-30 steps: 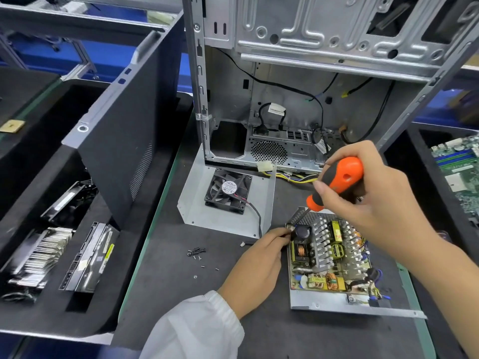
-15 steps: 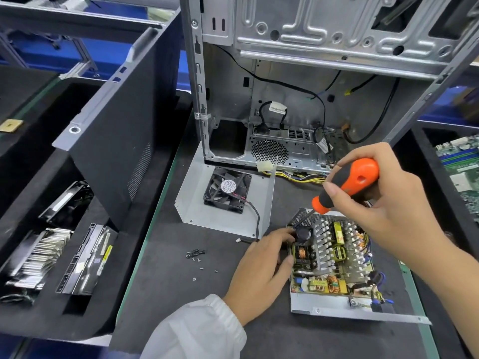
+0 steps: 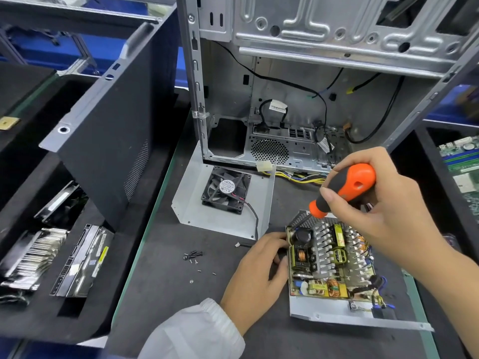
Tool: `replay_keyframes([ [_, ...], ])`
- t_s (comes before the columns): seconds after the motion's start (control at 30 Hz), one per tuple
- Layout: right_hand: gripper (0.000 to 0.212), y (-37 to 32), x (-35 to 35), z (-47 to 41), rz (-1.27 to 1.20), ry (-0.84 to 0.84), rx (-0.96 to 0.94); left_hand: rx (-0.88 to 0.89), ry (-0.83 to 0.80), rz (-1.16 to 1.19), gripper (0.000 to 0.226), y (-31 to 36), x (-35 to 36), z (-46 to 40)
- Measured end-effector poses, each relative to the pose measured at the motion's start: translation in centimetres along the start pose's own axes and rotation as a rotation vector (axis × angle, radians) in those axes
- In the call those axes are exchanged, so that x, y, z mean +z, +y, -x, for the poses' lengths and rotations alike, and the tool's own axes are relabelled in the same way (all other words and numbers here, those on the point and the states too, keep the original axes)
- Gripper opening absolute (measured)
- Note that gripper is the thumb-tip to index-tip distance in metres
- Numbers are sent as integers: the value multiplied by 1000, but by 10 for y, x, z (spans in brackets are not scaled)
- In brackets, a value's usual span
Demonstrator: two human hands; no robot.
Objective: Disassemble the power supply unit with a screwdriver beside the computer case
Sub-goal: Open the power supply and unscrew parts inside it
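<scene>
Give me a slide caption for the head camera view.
Right hand drives screwdriver into opened power supply; left hand steadies it.

Right hand [image 3: 383, 203] at 3 o'clock, fingers curled around a handle; left hand [image 3: 259, 273] at 6 o'clock, fingers bent, sleeve white.

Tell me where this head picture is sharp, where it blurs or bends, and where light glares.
Head view: sharpest mid-frame, on the fan and circuit board; soft and smeared at the left edge around the stacked metal parts; wide-angle lens bows the computer case frame outward; even overhead light, mild sheen on the case metal, only faint shadows under the left hand and right hand.
</scene>
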State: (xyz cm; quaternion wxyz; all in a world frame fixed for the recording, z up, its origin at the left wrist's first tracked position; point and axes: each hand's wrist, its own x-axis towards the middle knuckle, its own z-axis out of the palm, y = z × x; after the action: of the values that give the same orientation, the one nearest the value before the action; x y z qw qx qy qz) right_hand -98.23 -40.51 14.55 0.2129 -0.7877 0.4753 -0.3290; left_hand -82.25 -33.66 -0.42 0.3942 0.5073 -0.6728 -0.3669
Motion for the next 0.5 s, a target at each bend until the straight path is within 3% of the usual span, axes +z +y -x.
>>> replay_keyframes([
  [0.5, 31, -18, 24, -27, 250, -205, -98, 9, 10, -90, 26, 0, 0, 0],
])
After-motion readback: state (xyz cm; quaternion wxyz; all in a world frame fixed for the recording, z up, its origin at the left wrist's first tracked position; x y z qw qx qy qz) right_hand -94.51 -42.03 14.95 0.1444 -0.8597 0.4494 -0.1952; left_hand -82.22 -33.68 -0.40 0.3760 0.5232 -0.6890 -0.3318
